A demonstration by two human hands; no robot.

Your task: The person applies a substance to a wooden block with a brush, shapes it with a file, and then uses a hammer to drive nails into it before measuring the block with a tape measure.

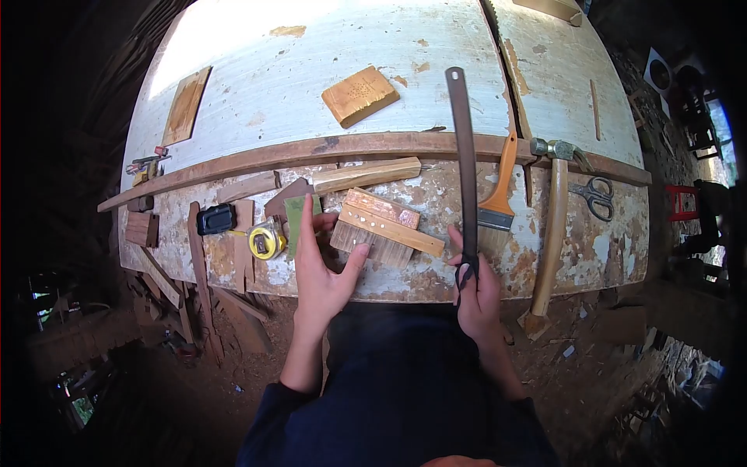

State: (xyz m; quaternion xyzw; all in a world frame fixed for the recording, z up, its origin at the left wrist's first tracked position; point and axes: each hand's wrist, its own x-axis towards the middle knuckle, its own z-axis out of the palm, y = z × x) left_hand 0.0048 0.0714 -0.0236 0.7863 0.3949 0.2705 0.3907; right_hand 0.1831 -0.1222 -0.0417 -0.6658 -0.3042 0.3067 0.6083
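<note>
Dark shirt (405, 381) fronts the table (513, 272). Left grip (320, 282): spread beside the wood assembly (389, 224). Right grip (478, 300): clasping the dark blade (462, 156). Poor bracing could let the assembly slip.

No text, label, brand, number or sign can be read here. The yellow tape measure (266, 240) has a dark patch on its face that may be a label, but it is too small to make out. The pale dots on the wooden strip (398, 234) and the dark specks on the wooden block (359, 92) farther up the bench (443, 101) form no legible characters.
</note>
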